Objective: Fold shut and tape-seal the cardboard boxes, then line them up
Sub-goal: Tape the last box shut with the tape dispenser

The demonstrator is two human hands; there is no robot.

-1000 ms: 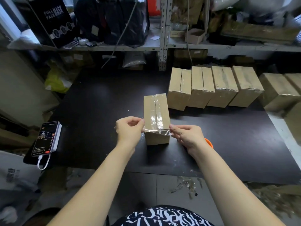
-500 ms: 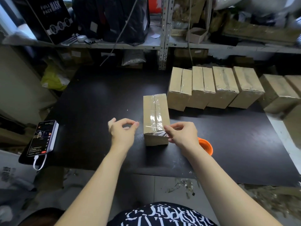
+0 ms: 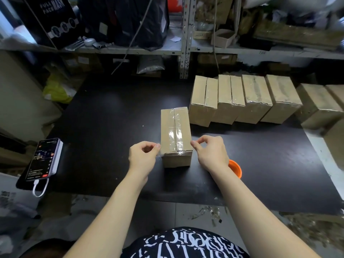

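Head view — matte cardboard box (image 3: 176, 135); glossy clear tape (image 3: 175, 134); both hands' fingers pinch tape.

Orange tape roll (image 3: 236, 169): largely hidden behind the wrist of the right hand (image 3: 211, 154), outboard of its fingers. Clear tape strip at the left hand (image 3: 142, 157) fingertips (image 3: 157, 146): too transparent to trace; contact with the box (image 3: 176, 138) undetermined. Rightmost boxes (image 3: 333, 101): cut by the frame edge. Phone (image 3: 41, 159) screen text, well left of the fingers: illegible.
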